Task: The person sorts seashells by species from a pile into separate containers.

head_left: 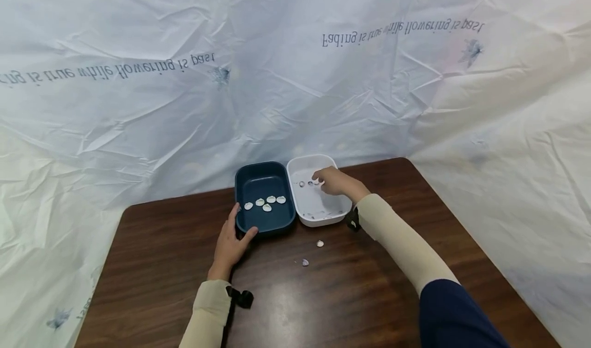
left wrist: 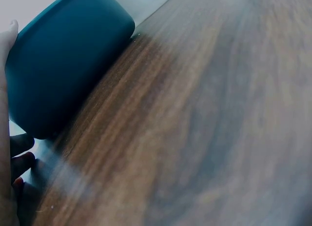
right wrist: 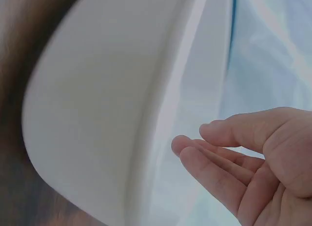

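Observation:
A dark blue tray (head_left: 258,224) holds several pale, shell-like pieces (head_left: 271,199). My left hand (head_left: 228,245) rests against its near left corner, thumb at the near side and fingers spread along the left wall. In the left wrist view the blue tray (left wrist: 68,65) stands on the table beside those fingers. My right hand (head_left: 339,181) reaches over the white tray (head_left: 318,200), fingertips just above a few small pieces (head_left: 302,184). In the right wrist view, the right hand (right wrist: 253,162) has thumb and bent fingers slightly apart, and nothing shows between them.
Two small pale pieces, one (head_left: 320,244) farther and one (head_left: 305,262) nearer, lie on the brown wooden table (head_left: 152,266) in front of the trays. A white printed sheet (head_left: 184,112) hangs behind the table. The trays stand side by side near its back edge.

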The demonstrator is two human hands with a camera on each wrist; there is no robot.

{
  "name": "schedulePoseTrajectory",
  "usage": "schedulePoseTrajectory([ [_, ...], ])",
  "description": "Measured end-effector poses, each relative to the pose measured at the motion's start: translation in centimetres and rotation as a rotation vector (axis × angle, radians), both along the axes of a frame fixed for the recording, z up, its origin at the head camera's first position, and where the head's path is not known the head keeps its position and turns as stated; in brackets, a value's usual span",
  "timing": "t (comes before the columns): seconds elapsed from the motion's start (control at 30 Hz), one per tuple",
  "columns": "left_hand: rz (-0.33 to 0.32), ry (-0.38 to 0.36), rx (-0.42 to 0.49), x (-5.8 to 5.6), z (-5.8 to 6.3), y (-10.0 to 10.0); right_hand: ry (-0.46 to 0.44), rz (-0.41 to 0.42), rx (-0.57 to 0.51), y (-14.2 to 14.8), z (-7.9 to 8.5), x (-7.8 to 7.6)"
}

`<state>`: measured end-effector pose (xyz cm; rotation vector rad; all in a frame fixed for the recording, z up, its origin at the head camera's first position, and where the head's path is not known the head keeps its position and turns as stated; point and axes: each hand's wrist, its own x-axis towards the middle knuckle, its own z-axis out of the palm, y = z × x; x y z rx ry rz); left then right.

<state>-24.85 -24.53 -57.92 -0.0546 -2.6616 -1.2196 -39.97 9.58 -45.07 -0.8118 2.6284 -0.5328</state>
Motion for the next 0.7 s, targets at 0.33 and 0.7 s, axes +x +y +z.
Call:
schedulePoseTrajectory([
  [0.33, -0.002, 0.003, -0.002, 0.0, 0.1, -0.1, 0.159, 0.119, -0.103, 0.1, 0.6, 7.8],
  [0.7, -0.007, -0.006, 0.001, -0.1, 0.0, 0.0, 0.197, 0.153, -0.085, 0.3, -0.8, 11.1],
])
